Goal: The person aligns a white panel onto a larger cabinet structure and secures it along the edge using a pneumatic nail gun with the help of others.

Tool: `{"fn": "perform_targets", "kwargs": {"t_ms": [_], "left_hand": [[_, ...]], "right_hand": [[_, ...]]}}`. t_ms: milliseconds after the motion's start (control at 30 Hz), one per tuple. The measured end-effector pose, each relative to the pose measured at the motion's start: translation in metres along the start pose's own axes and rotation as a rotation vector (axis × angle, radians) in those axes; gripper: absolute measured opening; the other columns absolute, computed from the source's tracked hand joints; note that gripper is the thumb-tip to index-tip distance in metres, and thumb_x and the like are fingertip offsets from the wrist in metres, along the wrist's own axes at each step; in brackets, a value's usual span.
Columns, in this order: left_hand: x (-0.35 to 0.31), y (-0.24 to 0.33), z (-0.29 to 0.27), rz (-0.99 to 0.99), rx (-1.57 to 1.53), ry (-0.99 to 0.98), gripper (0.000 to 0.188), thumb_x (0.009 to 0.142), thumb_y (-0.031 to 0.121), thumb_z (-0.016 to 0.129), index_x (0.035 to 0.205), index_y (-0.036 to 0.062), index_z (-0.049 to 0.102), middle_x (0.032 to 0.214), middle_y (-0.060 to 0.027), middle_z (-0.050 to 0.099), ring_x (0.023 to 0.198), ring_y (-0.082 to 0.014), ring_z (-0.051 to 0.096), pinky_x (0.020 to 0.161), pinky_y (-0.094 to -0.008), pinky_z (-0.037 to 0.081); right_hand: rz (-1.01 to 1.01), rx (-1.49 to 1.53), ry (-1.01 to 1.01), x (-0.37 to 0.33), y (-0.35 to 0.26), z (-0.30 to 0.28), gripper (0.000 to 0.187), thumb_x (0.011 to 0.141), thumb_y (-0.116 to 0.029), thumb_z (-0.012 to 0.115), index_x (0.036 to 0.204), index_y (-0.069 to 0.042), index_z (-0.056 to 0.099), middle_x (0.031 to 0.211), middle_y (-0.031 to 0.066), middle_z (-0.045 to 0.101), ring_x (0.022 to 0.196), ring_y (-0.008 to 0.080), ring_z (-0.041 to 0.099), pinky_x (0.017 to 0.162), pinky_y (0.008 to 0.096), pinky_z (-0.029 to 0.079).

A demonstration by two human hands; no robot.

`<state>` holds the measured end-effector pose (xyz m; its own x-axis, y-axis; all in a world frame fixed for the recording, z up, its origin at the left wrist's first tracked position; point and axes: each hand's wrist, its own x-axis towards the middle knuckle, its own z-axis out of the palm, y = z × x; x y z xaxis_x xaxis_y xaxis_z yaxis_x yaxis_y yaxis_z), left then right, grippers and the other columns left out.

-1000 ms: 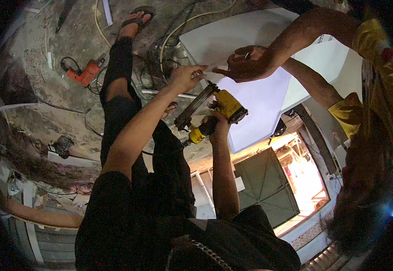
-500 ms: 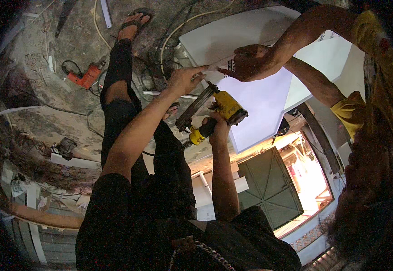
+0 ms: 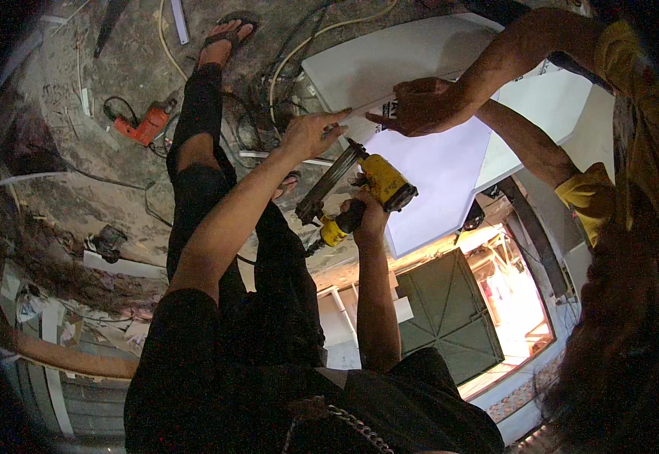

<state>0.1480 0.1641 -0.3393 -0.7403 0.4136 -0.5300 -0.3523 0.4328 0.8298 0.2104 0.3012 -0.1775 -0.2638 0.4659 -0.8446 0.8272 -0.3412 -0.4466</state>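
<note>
My right hand (image 3: 373, 218) grips the handle of a yellow and black nail gun (image 3: 384, 181), fed by an air hose. Its long dark magazine slants down to the left, and its nose sits close to the edge of a white board (image 3: 435, 185). My left hand (image 3: 310, 136) is at that edge just beyond the nose, thumb and forefinger about the board's corner; exactly how they touch it is hard to make out. Opposite, a co-worker's hand (image 3: 424, 110) rests on the same edge, and the co-worker's other arm reaches along the boards.
Another large white board (image 3: 375, 57) lies behind. On the concrete floor at the left are a red power drill (image 3: 144, 127), loose cables (image 3: 291, 60) and white offcuts (image 3: 178, 23). A dark green metal door (image 3: 450, 314) stands at the lower right beside a bright opening.
Almost nothing differs. The co-worker's hand on the board's edge has shifted slightly, and the nail gun stays in nearly the same place.
</note>
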Motion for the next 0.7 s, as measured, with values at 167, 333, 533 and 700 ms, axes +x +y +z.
{"fn": "perform_targets", "kwargs": {"t_ms": [167, 333, 533, 700], "left_hand": [[0.002, 0.002, 0.0, 0.039, 0.016, 0.026, 0.045, 0.095, 0.038, 0.059, 0.138, 0.027, 0.055, 0.103, -0.0078, 0.072, 0.086, -0.0264, 0.069, 0.08, -0.042, 0.055], [0.001, 0.0, -0.002, 0.014, 0.001, 0.001, 0.046, 0.093, 0.039, 0.061, 0.138, 0.0293, 0.054, 0.103, -0.0094, 0.071, 0.09, -0.0286, 0.068, 0.083, -0.0433, 0.054], [0.001, 0.004, -0.005, 0.058, 0.079, 0.042, 0.05, 0.091, 0.041, 0.063, 0.139, 0.0288, 0.053, 0.101, -0.0109, 0.071, 0.089, -0.0309, 0.068, 0.082, -0.0437, 0.055], [0.001, 0.006, -0.01, -0.031, 0.015, -0.042, 0.051, 0.091, 0.04, 0.065, 0.139, 0.0283, 0.053, 0.099, -0.0113, 0.071, 0.087, -0.029, 0.069, 0.08, -0.044, 0.055]], "right_hand": [[0.054, 0.029, -0.018, -0.001, -0.002, -0.005, 0.031, 0.074, 0.0, 0.066, 0.102, -0.003, 0.054, 0.073, 0.0072, 0.056, 0.05, 0.0214, 0.058, 0.048, 0.0328, 0.05], [0.043, 0.016, -0.031, -0.004, -0.005, -0.002, 0.03, 0.074, -0.001, 0.067, 0.101, -0.003, 0.053, 0.072, 0.0074, 0.055, 0.049, 0.022, 0.058, 0.047, 0.0337, 0.05], [0.021, -0.014, -0.029, -0.004, -0.008, -0.002, 0.031, 0.075, -0.001, 0.069, 0.102, -0.002, 0.054, 0.074, 0.0072, 0.057, 0.05, 0.0219, 0.058, 0.048, 0.034, 0.05], [0.067, 0.024, -0.038, -0.007, -0.007, -0.003, 0.029, 0.077, 0.0, 0.067, 0.104, -0.002, 0.055, 0.083, 0.0082, 0.06, 0.052, 0.0215, 0.059, 0.048, 0.0331, 0.05]]}}
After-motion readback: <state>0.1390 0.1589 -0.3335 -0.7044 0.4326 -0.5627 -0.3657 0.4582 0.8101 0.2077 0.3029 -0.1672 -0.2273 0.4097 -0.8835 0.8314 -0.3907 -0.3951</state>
